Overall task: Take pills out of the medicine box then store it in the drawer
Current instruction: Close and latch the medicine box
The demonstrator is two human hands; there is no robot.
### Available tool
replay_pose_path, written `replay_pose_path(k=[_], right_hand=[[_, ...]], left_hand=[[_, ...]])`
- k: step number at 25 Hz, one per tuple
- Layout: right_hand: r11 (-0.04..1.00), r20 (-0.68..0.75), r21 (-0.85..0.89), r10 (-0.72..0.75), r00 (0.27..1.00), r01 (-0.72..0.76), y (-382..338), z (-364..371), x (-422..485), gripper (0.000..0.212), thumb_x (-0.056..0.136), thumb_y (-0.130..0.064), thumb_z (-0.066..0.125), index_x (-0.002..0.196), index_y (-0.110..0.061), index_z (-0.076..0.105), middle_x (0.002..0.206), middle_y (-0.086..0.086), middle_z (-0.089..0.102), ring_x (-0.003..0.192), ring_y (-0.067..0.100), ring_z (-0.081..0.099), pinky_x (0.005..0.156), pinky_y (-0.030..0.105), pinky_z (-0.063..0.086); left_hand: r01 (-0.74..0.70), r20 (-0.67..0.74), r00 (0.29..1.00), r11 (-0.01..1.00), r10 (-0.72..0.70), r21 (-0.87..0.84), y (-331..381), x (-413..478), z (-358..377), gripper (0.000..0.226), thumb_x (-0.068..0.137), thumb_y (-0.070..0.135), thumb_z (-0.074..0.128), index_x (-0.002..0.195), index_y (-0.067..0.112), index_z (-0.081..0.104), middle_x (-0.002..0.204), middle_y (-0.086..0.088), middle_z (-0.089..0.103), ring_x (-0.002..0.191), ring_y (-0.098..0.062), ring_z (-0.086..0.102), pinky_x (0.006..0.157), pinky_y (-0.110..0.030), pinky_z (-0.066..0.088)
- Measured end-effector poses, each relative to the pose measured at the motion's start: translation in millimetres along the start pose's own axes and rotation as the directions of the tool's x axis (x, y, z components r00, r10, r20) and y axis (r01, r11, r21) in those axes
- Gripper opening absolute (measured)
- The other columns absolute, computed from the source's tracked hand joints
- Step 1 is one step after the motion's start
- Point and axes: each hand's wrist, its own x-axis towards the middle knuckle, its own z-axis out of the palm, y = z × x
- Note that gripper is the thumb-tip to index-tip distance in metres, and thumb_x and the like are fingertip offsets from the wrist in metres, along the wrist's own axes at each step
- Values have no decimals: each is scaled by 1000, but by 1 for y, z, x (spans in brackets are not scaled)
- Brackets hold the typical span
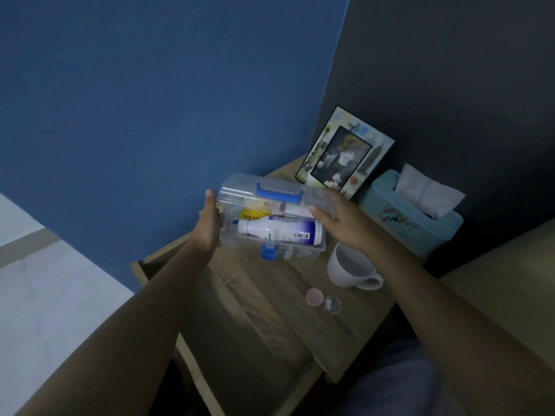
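A clear plastic medicine box [271,217] with a blue handle and blue latch is held between both hands above the wooden bedside table [270,310]. Its lid looks partly raised. Inside lie a white bottle [279,232] with a blue label and a yellow packet. My left hand [207,226] presses flat against the box's left end. My right hand [339,223] grips its right end, thumb on the lid. On the tabletop sits a small clear cup [332,304] with white pills, beside a pink cap [314,297]. The drawer [186,355] stands open at the front left of the table.
A white mug [350,270] stands right of the box. A framed picture [345,151] leans against the dark wall, with a teal tissue box [411,214] next to it. A blue wall is on the left, a beige bed edge on the right.
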Motion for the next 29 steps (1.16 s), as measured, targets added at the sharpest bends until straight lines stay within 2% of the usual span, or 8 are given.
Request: replay_pose_path(k=[3,6,10,15,19,22,26,29], right_hand=[[932,118,-361,17,993,27,-2,11,-14,67,92,-45,47,144,-10,24,157,17,17,138,30,32,109,41,36],[842,127,-539,74,989,6,-6,24,-23,67,94,-46,41,144,-8,19,157,18,11,133,34,39,99,43,44],[787,134,-597,-97,986,158,-10,34,-19,73,94,-52,33,148,-7,11,159,14,7,147,26,8,119,42,16],[807,278,-521,-148,949,278,-16,48,7,69,97,-50,27,149,-13,1,160,5,-3,147,19,-4,118,35,2],[813,282,-513,-144,949,276,-11,53,12,64,98,-47,25,149,-15,3,160,4,-4,147,18,-6,118,35,1],[818,272,-503,-157,949,279,-10,55,10,63,99,-45,26,149,-15,4,160,4,-2,147,18,-5,118,35,1],[828,263,-489,-159,952,273,-10,56,11,62,98,-44,28,149,-15,7,160,4,0,147,19,-3,118,36,3],[827,255,-495,-157,954,268,-11,56,12,62,98,-44,30,149,-15,9,161,4,1,147,19,-2,119,37,5]], left_hand=[[-27,-3,1000,1000,27,5,-3,-2,2,71,77,72,43,117,18,66,122,-14,66,112,-31,63,102,-54,44],[-98,-136,981,958,139,270,-8,-4,3,49,82,56,54,98,12,68,106,-16,70,101,-33,67,94,-54,51],[-164,-82,971,872,226,461,-5,-9,4,40,94,45,45,108,13,64,104,-10,69,95,-25,67,84,-42,55],[-111,-138,957,760,256,640,-8,-6,10,47,97,47,35,123,13,55,101,-2,57,89,-18,54,66,-27,41],[-102,-131,962,757,241,646,-4,-9,11,51,97,48,33,126,11,53,106,-6,59,95,-22,59,63,-21,43],[-26,-224,955,806,195,591,-13,-22,13,64,94,59,25,136,16,46,127,-15,58,119,-33,55,94,-40,47],[-65,-448,860,923,244,379,-57,-58,26,44,96,52,29,110,21,57,94,4,65,90,-16,64,65,-24,45],[29,-366,923,929,116,368,-84,-67,43,31,97,40,38,94,21,62,81,3,64,78,-13,64,64,-26,49]])
